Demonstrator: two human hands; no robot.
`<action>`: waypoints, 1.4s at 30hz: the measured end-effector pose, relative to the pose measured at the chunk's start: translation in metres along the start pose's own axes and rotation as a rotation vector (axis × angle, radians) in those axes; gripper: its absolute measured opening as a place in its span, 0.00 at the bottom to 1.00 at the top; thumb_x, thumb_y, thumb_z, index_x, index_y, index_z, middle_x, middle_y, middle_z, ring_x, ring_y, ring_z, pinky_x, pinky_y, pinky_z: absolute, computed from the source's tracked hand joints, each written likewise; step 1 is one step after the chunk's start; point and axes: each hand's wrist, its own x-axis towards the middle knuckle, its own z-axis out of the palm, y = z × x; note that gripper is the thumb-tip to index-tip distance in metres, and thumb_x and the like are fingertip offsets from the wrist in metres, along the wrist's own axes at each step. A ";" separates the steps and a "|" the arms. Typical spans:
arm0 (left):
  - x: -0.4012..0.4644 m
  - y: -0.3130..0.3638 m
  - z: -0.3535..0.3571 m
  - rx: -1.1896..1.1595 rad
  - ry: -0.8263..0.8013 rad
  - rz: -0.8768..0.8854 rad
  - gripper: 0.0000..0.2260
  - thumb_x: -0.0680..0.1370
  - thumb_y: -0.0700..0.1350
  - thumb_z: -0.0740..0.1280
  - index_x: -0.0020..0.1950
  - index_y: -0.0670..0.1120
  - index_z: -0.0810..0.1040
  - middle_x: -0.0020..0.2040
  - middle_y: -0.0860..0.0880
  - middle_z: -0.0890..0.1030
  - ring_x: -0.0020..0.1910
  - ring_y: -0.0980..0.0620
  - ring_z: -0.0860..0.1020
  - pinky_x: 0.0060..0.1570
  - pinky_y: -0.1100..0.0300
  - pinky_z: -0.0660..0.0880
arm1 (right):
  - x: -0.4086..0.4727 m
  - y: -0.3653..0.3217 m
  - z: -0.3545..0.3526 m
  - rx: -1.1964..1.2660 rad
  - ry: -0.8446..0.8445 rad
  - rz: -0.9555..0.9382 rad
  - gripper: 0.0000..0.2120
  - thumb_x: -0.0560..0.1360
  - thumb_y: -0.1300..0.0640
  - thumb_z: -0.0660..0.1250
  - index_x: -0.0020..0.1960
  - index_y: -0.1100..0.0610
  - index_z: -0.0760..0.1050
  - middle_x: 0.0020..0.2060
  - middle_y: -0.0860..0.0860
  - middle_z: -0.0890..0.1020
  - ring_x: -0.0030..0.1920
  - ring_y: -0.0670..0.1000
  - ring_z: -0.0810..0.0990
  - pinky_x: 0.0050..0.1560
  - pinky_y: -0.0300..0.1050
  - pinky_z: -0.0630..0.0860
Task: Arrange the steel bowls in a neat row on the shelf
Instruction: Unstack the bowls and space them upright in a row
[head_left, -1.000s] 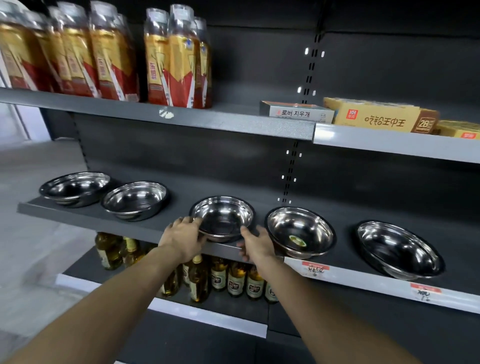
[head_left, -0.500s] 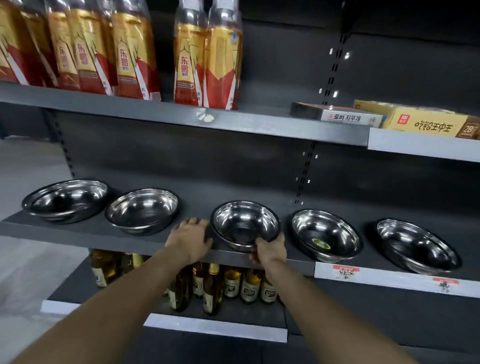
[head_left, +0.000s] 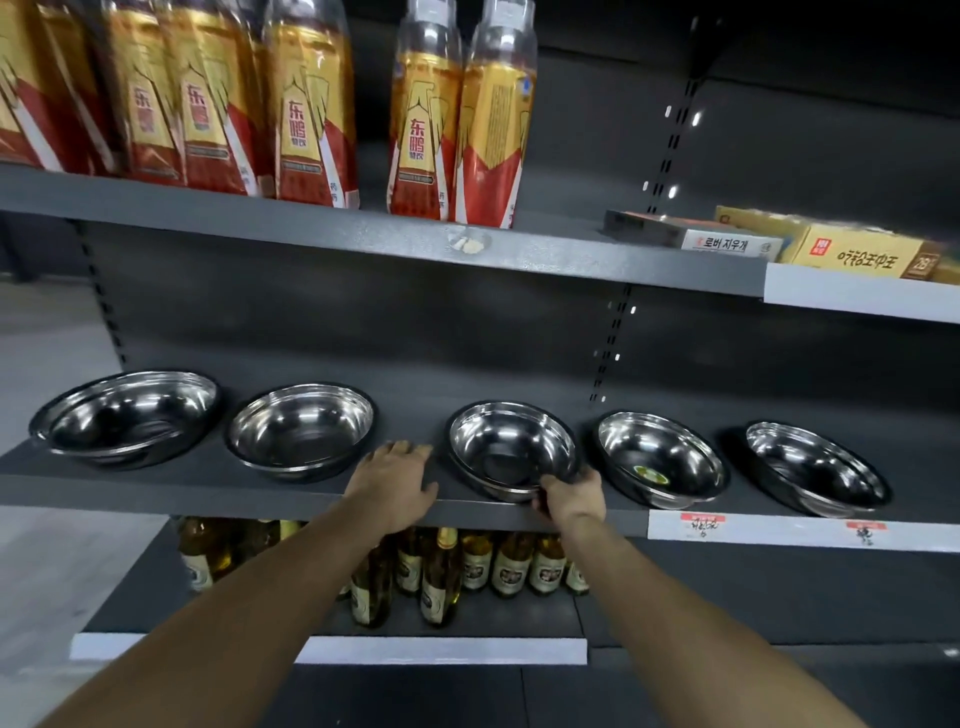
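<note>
- Five steel bowls stand in a row on the dark middle shelf (head_left: 156, 488): the leftmost bowl (head_left: 124, 415), then the second bowl (head_left: 301, 428) just beside it.
- The left hand (head_left: 395, 480) lies flat on the shelf in the gap, fingers straight — holding nothing, apart from either bowl.
- The middle bowl (head_left: 511, 449) sits right of that hand; the right hand (head_left: 571, 496) pinches its near rim at the front right.
- The fourth bowl (head_left: 660, 457) and the rightmost bowl (head_left: 815, 467) follow, untouched.

Both arms reach forward; left hand (head_left: 393, 480) lies flat, right hand (head_left: 571, 498) seemingly curled.
</note>
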 end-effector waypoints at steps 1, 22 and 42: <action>0.000 0.000 -0.001 0.005 0.004 0.001 0.28 0.80 0.56 0.60 0.78 0.48 0.60 0.74 0.45 0.67 0.74 0.45 0.64 0.73 0.50 0.63 | 0.000 0.000 0.000 0.019 -0.009 0.004 0.29 0.77 0.63 0.67 0.75 0.54 0.62 0.37 0.54 0.82 0.24 0.48 0.78 0.30 0.41 0.78; -0.011 0.014 -0.002 0.026 -0.003 -0.009 0.28 0.80 0.56 0.60 0.78 0.48 0.61 0.74 0.46 0.67 0.74 0.45 0.63 0.72 0.50 0.63 | 0.010 -0.012 -0.006 -0.085 -0.118 0.013 0.16 0.79 0.66 0.61 0.65 0.56 0.73 0.46 0.60 0.81 0.30 0.51 0.77 0.24 0.40 0.74; -0.009 0.017 -0.004 0.053 -0.019 -0.033 0.28 0.80 0.56 0.60 0.78 0.48 0.61 0.74 0.46 0.68 0.74 0.45 0.64 0.72 0.50 0.64 | 0.016 -0.013 -0.013 -0.245 0.013 -0.012 0.34 0.77 0.46 0.68 0.77 0.58 0.60 0.62 0.60 0.80 0.59 0.60 0.80 0.59 0.51 0.78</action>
